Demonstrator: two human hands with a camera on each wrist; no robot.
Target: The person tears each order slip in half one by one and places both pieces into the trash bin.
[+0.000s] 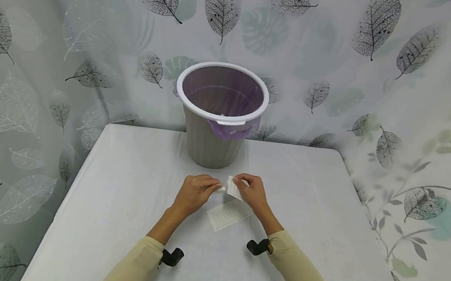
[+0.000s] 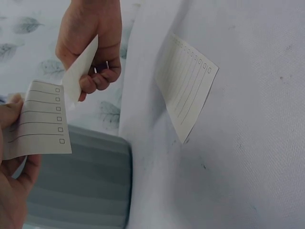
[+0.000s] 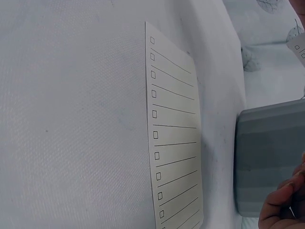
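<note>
My left hand (image 1: 197,193) pinches a piece of lined checklist paper (image 2: 43,119), its row of small boxes facing the left wrist camera. Close beside it, my right hand (image 1: 251,190) pinches another part of checklist paper (image 1: 234,189), seen nearly edge-on in the left wrist view. The two parts come together at one corner in that view; I cannot tell whether they are still joined. Beneath both hands, a checklist sheet (image 1: 227,214) lies on the white table. Its lines and boxes show in the right wrist view, where my right hand (image 3: 286,205) is partly cut off.
A grey bin (image 1: 213,144) with a white rim and a purple liner stands at the table's back edge, just beyond the hands. Leaf-printed curtains (image 1: 294,51) surround the white table (image 1: 130,171) at the back and sides. Both wrists wear small black cameras (image 1: 172,257).
</note>
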